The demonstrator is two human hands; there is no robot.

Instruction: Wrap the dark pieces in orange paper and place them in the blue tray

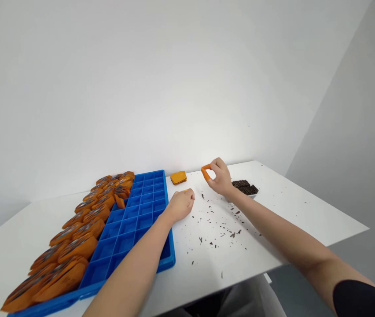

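My left hand [181,205] is closed over the white table, just right of the blue compartment tray [171,244]. A small yellow-orange bit shows at its fingers; the rest is hidden. My right hand [221,177] is raised beside a pale dish with dark, short strips [247,188] in it. Orange covers [205,174] sit on its thumb and forefinger, whose tips meet in a pinch. Anything between them is too small to make out. Beyond my left hand lies a small stack of flat yellow-orange pieces [178,177].
Orange pouches with dark insides [78,246] fill the tray's left side in rows; compartments on its right show bare blue floors. Dark crumbs [233,234] are scattered over the table [319,215]. A white wall [187,88] stands behind.
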